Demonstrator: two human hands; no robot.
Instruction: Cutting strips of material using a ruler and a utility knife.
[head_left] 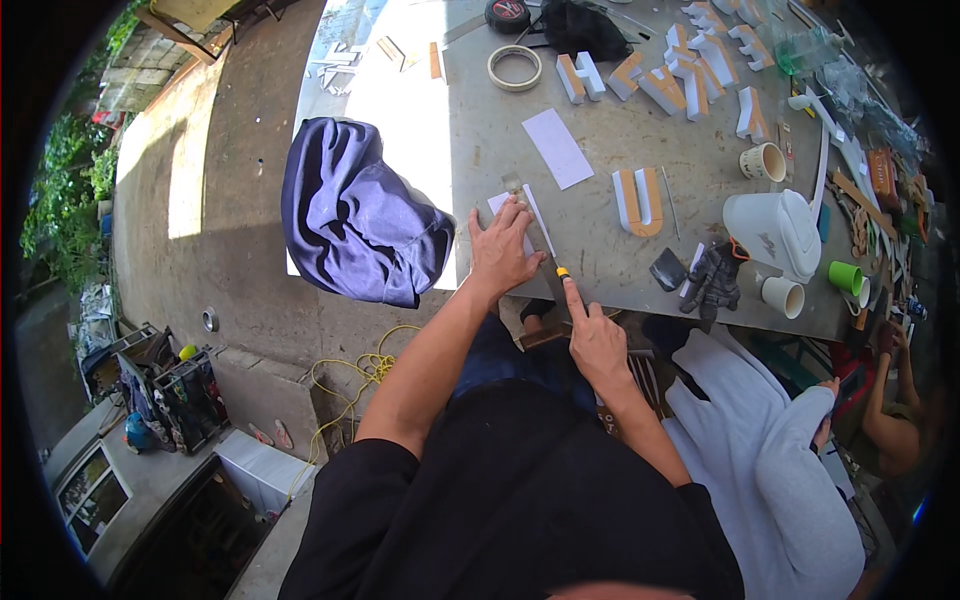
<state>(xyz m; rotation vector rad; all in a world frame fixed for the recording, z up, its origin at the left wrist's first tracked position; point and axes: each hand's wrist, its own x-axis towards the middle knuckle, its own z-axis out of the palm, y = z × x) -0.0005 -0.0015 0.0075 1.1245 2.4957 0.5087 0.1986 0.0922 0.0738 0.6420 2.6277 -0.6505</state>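
Note:
My left hand lies with fingers spread on a small white piece of sheet near the table's front edge. A narrow white strip runs just right of my fingers. My right hand grips a yellow-handled tool, index finger along it, its tip at the strip's near end; the tip is too small to make out. A bunched navy cloth lies left of my hands. Beyond them are a pale rectangular card and, to the right, an orange-and-white U-shaped piece.
The grey table holds several letter shapes, a tape roll, a white tub, cups and dark gloves. At right, a person in grey holds a phone; another person's arms show beyond. Yellow cable crosses the floor.

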